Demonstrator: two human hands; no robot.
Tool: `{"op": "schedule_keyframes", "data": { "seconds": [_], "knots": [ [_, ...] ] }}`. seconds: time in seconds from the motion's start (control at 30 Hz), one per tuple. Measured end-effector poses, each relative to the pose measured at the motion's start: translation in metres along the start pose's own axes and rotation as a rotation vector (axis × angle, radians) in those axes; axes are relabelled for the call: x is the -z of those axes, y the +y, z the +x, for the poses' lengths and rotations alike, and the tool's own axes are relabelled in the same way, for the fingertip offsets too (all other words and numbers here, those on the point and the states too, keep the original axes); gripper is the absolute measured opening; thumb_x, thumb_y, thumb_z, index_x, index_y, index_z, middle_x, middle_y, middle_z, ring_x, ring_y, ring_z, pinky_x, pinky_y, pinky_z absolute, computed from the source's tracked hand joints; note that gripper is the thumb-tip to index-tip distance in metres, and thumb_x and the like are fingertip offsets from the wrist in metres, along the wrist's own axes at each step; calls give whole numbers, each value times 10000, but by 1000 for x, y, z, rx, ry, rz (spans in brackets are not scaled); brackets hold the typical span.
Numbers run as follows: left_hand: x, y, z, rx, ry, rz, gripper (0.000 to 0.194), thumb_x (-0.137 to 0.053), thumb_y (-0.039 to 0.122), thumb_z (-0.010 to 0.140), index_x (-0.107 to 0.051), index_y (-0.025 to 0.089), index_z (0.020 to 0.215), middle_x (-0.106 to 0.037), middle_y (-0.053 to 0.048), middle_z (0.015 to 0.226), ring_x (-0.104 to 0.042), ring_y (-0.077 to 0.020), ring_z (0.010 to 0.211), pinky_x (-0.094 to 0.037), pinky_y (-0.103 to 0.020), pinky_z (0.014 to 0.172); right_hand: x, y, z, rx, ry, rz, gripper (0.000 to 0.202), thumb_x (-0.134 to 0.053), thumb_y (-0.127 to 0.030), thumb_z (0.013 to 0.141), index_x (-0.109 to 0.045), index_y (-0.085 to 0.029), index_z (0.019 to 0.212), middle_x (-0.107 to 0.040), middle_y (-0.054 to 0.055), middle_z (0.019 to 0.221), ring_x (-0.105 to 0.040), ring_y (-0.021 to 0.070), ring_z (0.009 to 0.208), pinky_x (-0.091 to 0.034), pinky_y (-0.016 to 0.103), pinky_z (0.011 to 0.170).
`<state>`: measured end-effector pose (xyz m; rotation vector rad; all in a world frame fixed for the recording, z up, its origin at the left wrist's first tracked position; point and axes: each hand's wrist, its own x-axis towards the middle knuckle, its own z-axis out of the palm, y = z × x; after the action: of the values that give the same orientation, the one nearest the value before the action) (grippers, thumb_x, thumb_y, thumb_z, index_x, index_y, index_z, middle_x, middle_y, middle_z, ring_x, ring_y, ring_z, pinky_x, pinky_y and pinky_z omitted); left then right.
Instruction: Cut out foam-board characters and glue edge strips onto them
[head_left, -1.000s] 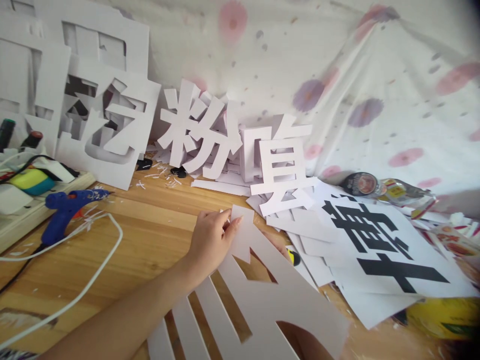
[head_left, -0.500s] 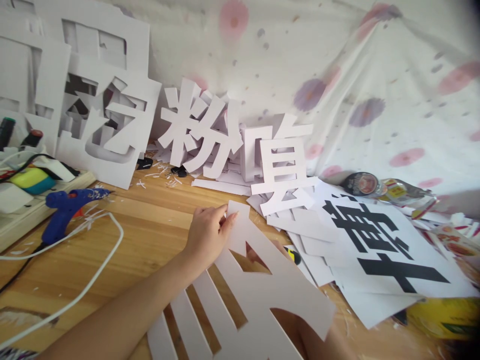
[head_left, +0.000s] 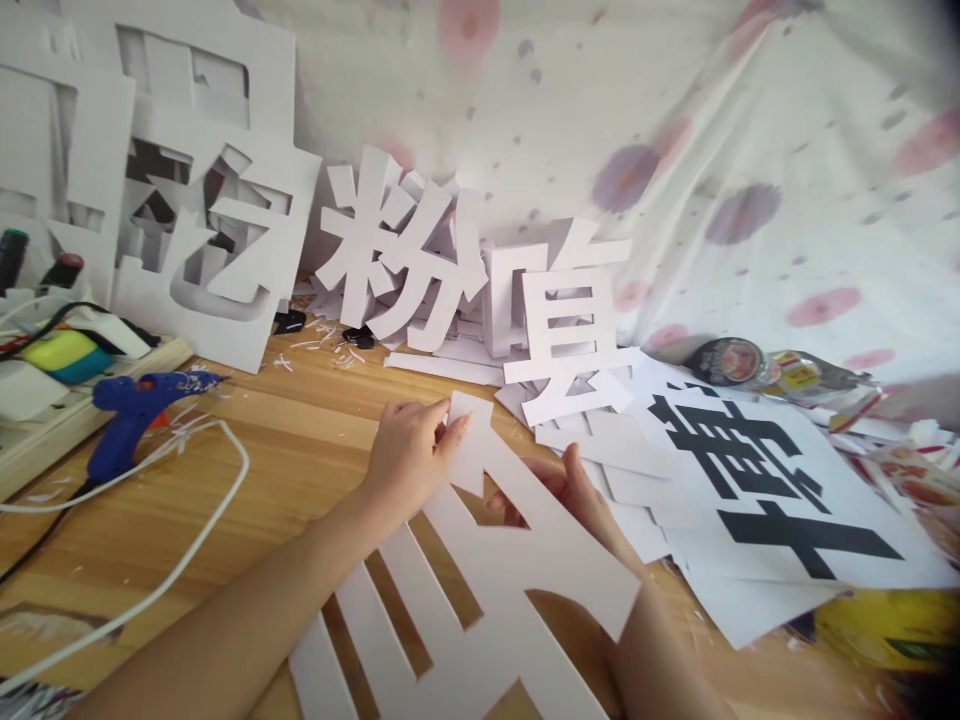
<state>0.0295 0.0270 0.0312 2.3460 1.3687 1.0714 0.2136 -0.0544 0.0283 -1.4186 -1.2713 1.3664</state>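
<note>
A large white cut-out character (head_left: 517, 560) of foam board or card lies tilted across the front, with slots and a triangular hole in it. My left hand (head_left: 412, 445) is closed on its narrow top end, pinching it between thumb and fingers. My right hand (head_left: 577, 495) is partly behind the board's right edge. Its thumb stands up, apart from the fingers, and some fingertips show through the triangular hole. No object shows in that hand, though the board hides part of it.
White raised characters (head_left: 405, 255) stand at the back. Cut-out boards (head_left: 277, 230) lean at left. A blue glue gun (head_left: 131, 410) with a white cable (head_left: 217, 510) lies beside a power strip (head_left: 161, 360). Printed sheets (head_left: 750, 480) and a tape roll (head_left: 724, 360) are at right.
My right hand has come up from behind the board into view, thumb raised. The board has shifted slightly left and up with my left hand. The yellow-and-black item beside it no longer shows.
</note>
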Motion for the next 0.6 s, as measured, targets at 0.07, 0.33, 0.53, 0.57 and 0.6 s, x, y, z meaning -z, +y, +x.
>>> {"op": "schedule_keyframes", "data": {
  "seconds": [0.07,0.33,0.53,0.57,0.6],
  "knots": [
    [2,-1,2,-21,-24,0,355,-403,361,882,-449,174,584,-431,35,489,-400,-130,547,-335,-286,668,6,-3,1,-35,-180,217,698,-250,-709,805,-593,-159,1067,-640,79,869,-571,146,584,-451,268,503],
    [9,-11,11,-172,64,69,215,-459,299,870,-601,143,908,-592,-1,603,-504,-174,683,-371,-370,827,2,-15,-10,-78,-232,416,368,-588,-352,797,-579,-278,1157,-646,35,943,-570,135,685,-411,223,537],
    [24,-7,13,-244,254,19,319,-455,174,853,-497,149,1168,-613,-82,1056,-505,-209,1024,-372,-398,937,-4,-7,-5,-17,-168,498,357,-577,-335,815,-560,-315,1171,-634,17,996,-578,133,717,-447,228,569],
    [27,-7,13,-245,280,6,322,-450,161,851,-494,153,1171,-595,-89,1098,-493,-208,1058,-371,-395,950,-4,-5,-3,-9,-163,503,363,-574,-338,817,-552,-315,1179,-634,18,1003,-581,137,730,-454,235,580],
    [30,-7,14,-242,301,2,333,-454,153,848,-488,155,1180,-580,-95,1126,-483,-209,1081,-365,-396,965,-4,-4,-2,-3,-159,499,368,-572,-344,819,-545,-311,1185,-634,21,1013,-583,143,738,-458,240,582]
  ]
}}
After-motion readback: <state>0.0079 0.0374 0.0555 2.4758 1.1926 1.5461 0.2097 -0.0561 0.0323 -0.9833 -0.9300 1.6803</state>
